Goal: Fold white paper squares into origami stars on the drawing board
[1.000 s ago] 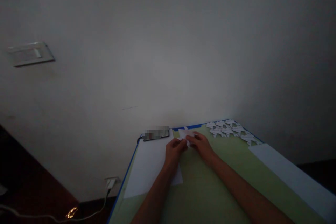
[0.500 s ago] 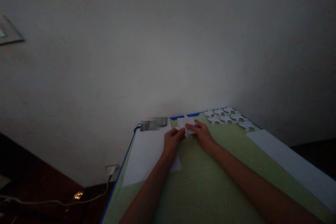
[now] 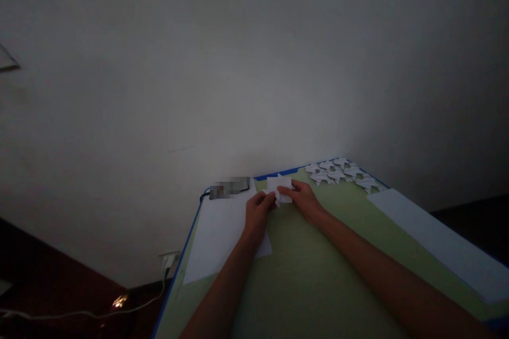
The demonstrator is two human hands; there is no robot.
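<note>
Between my two hands is a small folded piece of white paper [image 3: 283, 184], squarish with pointed corners sticking out at the top and lower left. My left hand [image 3: 257, 212] pinches its lower left corner between thumb and fingers. On the right side my right hand [image 3: 304, 200] grips it, the thumb lying across the front and the fingers behind. The paper is held above the far part of the green tabletop [image 3: 306, 270]. Its back side is hidden from me.
Several folded white paper shapes [image 3: 336, 175] lie in rows at the far right corner. A long white paper sheet [image 3: 433, 238] runs along the right edge. Another white sheet [image 3: 217, 238] lies at left, with a phone-like device [image 3: 229, 188] and its cable on top. The wall [image 3: 254, 90] rises behind.
Both hands keep hold of the folded paper, with small finger shifts at its lower left corner. The view has turned slightly, so the table's right side appears a little higher.
</note>
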